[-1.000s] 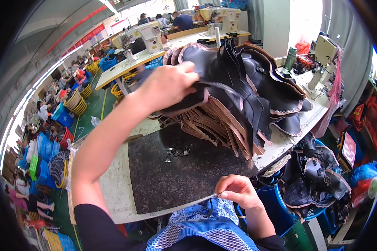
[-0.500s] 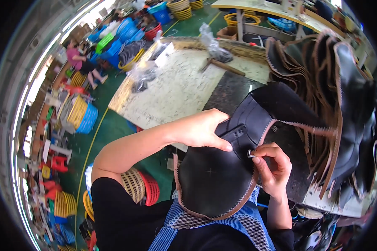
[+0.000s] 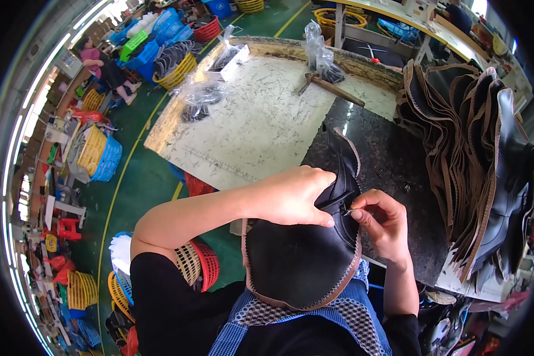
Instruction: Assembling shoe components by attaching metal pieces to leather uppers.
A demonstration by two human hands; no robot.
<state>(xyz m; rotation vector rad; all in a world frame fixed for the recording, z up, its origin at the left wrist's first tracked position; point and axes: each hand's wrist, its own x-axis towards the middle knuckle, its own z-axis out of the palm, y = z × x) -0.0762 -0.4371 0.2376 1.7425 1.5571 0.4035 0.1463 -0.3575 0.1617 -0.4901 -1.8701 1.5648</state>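
Clasps the black leather piece [image 3: 296,261] in the left hand [image 3: 293,196], with the thumb laid along the front and the fingers mostly hidden behind the narrow, folded part; cannot tell how far those curl. Pinches a small shiny metal piece [image 3: 349,212], likely a buckle, between the thumb and forefinger of the right hand [image 3: 381,222], closed down to the tips, right beside that folded part. Holds the leather close in front of the body, with the rounded end over the blue apron [image 3: 329,323] and the narrow end over the dark mat [image 3: 415,237] on the table [image 3: 261,113]. Shows zigzag stitching along the brown rim, so seems finished there. Looks to be partway through fitting the metal, apparently not fastened yet, though too small to be sure. Judging by the loose metal bits [image 3: 406,187] on the mat and the thick stack of similar leather pieces [image 3: 457,154] to the right, appears to have plenty left; cannot tell which of those already carry metal. Has the hammer [image 3: 335,92] out of hand, near the mat's far corner and the clear plastic bags [image 3: 321,59].
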